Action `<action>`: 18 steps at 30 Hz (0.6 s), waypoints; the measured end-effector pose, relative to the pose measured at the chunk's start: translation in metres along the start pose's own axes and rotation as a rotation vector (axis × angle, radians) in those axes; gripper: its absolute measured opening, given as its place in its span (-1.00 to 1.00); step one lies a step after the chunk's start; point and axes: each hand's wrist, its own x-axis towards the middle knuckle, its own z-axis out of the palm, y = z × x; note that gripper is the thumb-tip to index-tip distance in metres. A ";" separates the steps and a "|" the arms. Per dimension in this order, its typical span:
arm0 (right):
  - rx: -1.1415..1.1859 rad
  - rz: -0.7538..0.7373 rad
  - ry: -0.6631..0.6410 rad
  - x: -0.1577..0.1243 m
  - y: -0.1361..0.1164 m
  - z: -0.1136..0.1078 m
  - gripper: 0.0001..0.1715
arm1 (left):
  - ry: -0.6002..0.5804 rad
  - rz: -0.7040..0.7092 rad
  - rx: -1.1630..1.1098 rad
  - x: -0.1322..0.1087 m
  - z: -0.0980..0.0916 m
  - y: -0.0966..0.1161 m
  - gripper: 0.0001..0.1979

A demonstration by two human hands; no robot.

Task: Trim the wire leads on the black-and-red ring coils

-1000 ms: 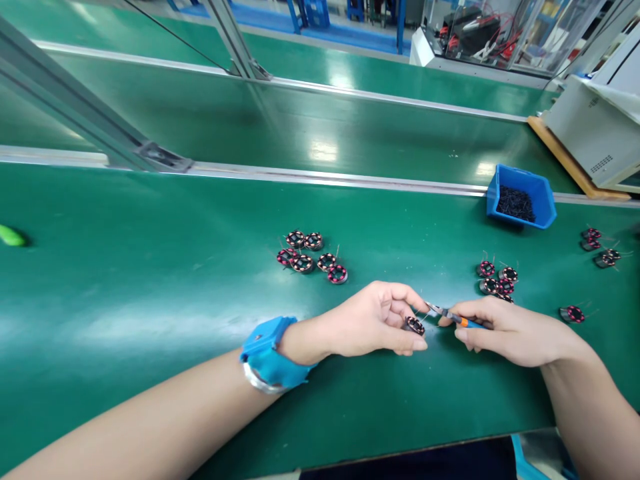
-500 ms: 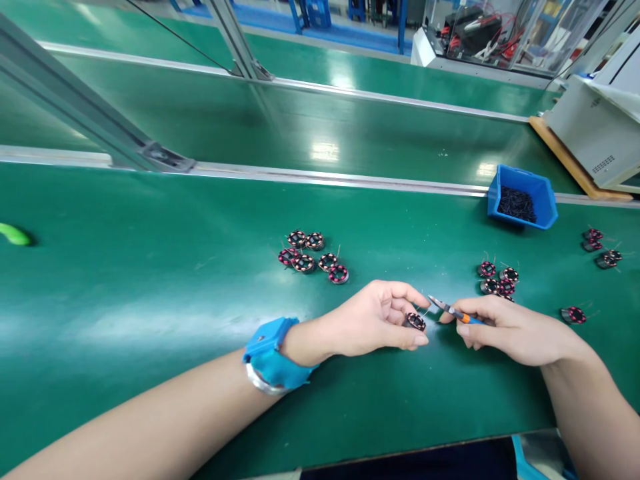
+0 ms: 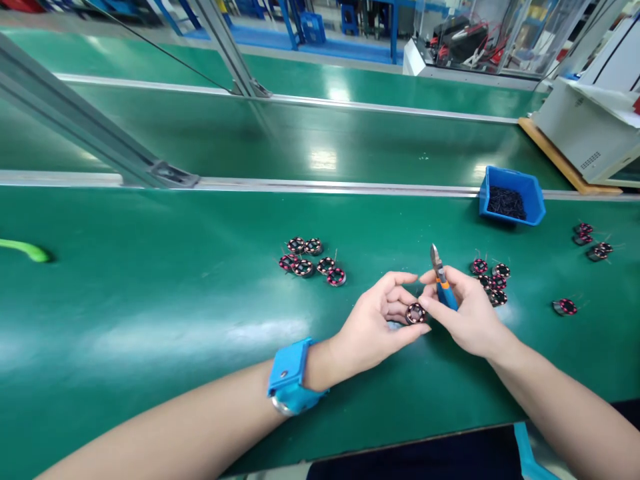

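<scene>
My left hand [image 3: 373,321] pinches a small round wound coil ring [image 3: 415,313] between thumb and fingers, just above the green belt [image 3: 150,280]. A blue strap [image 3: 293,377] circles that wrist. My right hand [image 3: 463,312] touches the same ring with its fingertips while it grips blue-and-orange handled cutters [image 3: 441,278], their metal tip pointing up and away. A group of several similar rings [image 3: 313,257] lies to the left of the hands, and another group [image 3: 491,279] lies just right of my right hand.
A blue bin [image 3: 510,195] of dark small parts stands at the belt's far right edge. More rings [image 3: 590,241] and a single one [image 3: 565,306] lie further right. A green object [image 3: 25,249] lies far left. A metal rail [image 3: 300,185] and slanted frame post [image 3: 100,143] run behind.
The cutters have swung from pointing left at the ring to pointing upward. My right hand has moved in, its fingertips now touching the ring. Both hands have shifted slightly left.
</scene>
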 end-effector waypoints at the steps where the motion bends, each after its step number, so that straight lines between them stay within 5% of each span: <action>1: 0.003 -0.018 0.024 0.001 -0.001 -0.001 -0.75 | 0.000 0.005 0.014 0.000 0.000 0.000 -0.42; 5: 0.019 -0.047 0.173 0.003 -0.003 -0.014 -0.69 | 0.016 -0.002 0.039 0.000 -0.001 0.000 -0.38; 11: -0.010 -0.030 0.009 0.002 -0.003 -0.002 -0.71 | 0.017 0.010 0.022 0.000 0.000 0.000 -0.33; 15: 0.024 -0.126 0.202 0.005 -0.004 -0.006 -0.76 | 0.036 0.096 0.173 -0.002 -0.002 -0.004 -0.32; 18: 0.062 -0.180 0.354 0.003 -0.001 -0.023 -0.73 | 0.094 0.252 0.518 -0.001 -0.010 -0.008 -0.36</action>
